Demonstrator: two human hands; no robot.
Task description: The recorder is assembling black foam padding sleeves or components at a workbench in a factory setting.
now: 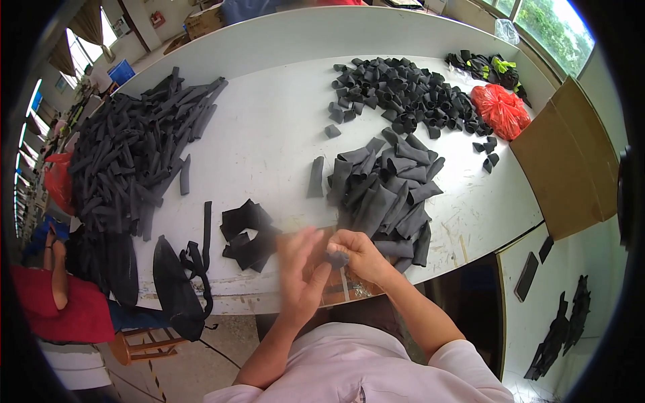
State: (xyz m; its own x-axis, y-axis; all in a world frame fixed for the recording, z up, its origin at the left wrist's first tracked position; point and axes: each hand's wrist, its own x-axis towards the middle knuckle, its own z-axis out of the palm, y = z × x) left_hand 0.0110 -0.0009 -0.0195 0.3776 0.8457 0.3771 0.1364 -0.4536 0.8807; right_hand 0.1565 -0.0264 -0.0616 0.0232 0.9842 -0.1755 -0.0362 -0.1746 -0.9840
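Observation:
At the table's near edge, my right hand (361, 256) pinches a small dark grey fabric piece (338, 259) between thumb and fingers. My left hand (299, 272) is close beside it, fingers stretched out and blurred by motion, its thumb at the piece. Beneath both hands lies a brown board (334, 290) with light scraps on it. Just beyond my right hand is a heap of dark grey fabric tubes (386, 185), one single tube (316, 177) lying apart from it. Flat black pieces (248, 235) are grouped to the left of my left hand.
Long dark strips (124, 148) are heaped at left, short rolled pieces (410, 91) at the far right. By these stand a red plastic bag (500, 111) and a cardboard sheet (571, 161). A black strapped item (176, 289) hangs over the near edge. A person in red (74, 305) sits at left.

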